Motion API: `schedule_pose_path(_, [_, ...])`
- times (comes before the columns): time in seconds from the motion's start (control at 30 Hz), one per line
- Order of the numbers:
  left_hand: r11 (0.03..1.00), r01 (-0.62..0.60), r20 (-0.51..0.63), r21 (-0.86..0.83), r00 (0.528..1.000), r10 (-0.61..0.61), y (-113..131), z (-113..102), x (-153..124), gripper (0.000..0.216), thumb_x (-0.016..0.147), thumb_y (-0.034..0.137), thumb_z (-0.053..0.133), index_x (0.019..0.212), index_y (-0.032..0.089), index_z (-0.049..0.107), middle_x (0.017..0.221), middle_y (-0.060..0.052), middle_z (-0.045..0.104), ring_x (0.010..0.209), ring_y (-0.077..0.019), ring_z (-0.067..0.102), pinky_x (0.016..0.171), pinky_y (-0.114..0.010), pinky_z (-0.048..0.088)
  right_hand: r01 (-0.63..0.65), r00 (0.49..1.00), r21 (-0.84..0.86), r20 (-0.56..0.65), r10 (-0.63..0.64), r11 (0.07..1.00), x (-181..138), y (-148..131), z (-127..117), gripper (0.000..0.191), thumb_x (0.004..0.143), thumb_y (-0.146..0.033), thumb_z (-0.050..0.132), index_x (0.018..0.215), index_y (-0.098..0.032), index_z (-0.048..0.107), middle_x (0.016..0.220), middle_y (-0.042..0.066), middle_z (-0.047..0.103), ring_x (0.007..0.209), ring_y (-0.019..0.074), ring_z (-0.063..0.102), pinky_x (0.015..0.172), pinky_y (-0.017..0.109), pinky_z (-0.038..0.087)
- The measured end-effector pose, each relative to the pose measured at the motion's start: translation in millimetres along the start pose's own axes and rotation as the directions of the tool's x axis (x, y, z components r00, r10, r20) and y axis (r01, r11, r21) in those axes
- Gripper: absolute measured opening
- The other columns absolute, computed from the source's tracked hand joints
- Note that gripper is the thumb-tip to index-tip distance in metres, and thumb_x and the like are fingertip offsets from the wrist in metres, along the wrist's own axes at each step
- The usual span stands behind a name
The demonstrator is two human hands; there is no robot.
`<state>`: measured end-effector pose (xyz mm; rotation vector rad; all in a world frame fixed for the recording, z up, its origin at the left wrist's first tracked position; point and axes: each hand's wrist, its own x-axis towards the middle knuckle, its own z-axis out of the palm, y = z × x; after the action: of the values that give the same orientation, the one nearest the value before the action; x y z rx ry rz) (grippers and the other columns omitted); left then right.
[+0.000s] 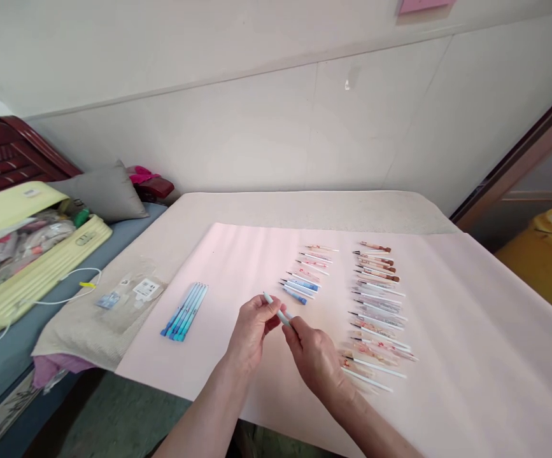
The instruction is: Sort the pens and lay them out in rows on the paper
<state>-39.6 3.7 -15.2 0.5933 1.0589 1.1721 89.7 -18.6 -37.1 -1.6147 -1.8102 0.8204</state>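
Both my hands hold one light blue pen [276, 308] above the pink sheet [447, 356]. My left hand [251, 334] is closed round its upper end, and my right hand [314, 357] pinches its lower end. To the left lies a tight bunch of blue pens [185, 311]. Just beyond my hands a short row of pens [306, 273] lies side by side. A longer row of patterned pens [379, 312] runs down the sheet on the right, close to my right wrist.
Clear plastic packets [127, 294] lie on the beige cloth left of the sheet. A pale yellow suitcase [32, 267] full of items stands open on the bed at far left, with a white cable [72, 286] beside it. A yellow bin [547, 254] stands at right.
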Motion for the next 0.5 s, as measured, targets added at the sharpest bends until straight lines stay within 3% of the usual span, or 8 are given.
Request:
schedule_pose_path(0.07, [0.997, 0.043, 0.056, -0.068, 0.998, -0.039, 1.5, 0.7, -0.7, 0.025, 0.065, 0.027, 0.072, 0.085, 0.015, 0.064, 0.086, -0.009, 0.065, 0.083, -0.0185, 0.061, 0.081, -0.033, 0.046, -0.064, 0.994, 0.135, 0.102, 0.05, 0.989, 2.4, 1.4, -3.1, 0.03, 0.087, -0.037, 0.035, 0.067, -0.02, 0.048, 0.05, -0.003, 0.046, 0.046, 0.0103, 0.04, 0.046, 0.021, 0.026])
schedule_pose_path(0.13, [0.999, 0.033, 0.031, -0.012, 0.999, -0.032, 1.8, -0.2, -0.5, 0.024, 0.064, 0.026, 0.073, 0.084, 0.015, 0.064, 0.083, -0.008, 0.065, 0.081, -0.0186, 0.061, 0.077, -0.031, 0.046, -0.091, 0.984, 0.215, 0.169, 0.054, 0.972, 3.9, 1.7, -6.7, 0.031, 0.087, -0.038, 0.036, 0.062, -0.02, 0.043, 0.047, -0.005, 0.041, 0.045, 0.0095, 0.037, 0.045, 0.02, 0.027])
schedule_pose_path(0.27, [0.982, -0.005, -0.103, 0.187, 0.994, 0.025, 0.0, -3.7, 1.1, 0.021, 0.065, 0.032, 0.072, 0.069, 0.015, 0.061, 0.065, -0.002, 0.06, 0.063, -0.012, 0.058, 0.063, -0.025, 0.044, -0.017, 0.997, 0.138, 0.071, 0.007, 0.99, 3.1, 1.4, -8.7, 0.029, 0.084, -0.037, 0.042, 0.06, -0.021, 0.039, 0.05, -0.006, 0.036, 0.048, 0.0093, 0.032, 0.046, 0.02, 0.025])
schedule_pose_path(0.4, [0.997, 0.067, -0.028, -0.037, 0.997, -0.068, 0.1, -5.7, 4.1, 0.018, 0.067, 0.02, 0.069, 0.083, 0.016, 0.063, 0.087, -0.008, 0.066, 0.08, -0.0156, 0.062, 0.072, -0.026, 0.047, -0.055, 0.997, 0.171, 0.07, 0.044, 0.984, 2.8, 1.9, -6.7, 0.031, 0.084, -0.036, 0.041, 0.058, -0.021, 0.039, 0.047, -0.006, 0.036, 0.046, 0.0091, 0.033, 0.045, 0.021, 0.024])
schedule_pose_path(0.5, [0.997, 0.082, -0.115, 0.0, 0.99, -0.081, 0.7, -7.4, 6.8, 0.026, 0.064, 0.011, 0.066, 0.09, 0.015, 0.064, 0.086, -0.01, 0.067, 0.078, -0.016, 0.063, 0.066, -0.024, 0.047, -0.036, 0.997, 0.188, 0.075, 0.022, 0.981, 2.3, 1.2, -5.5, 0.031, 0.083, -0.036, 0.044, 0.057, -0.021, 0.039, 0.047, -0.007, 0.034, 0.045, 0.0089, 0.032, 0.045, 0.021, 0.024])
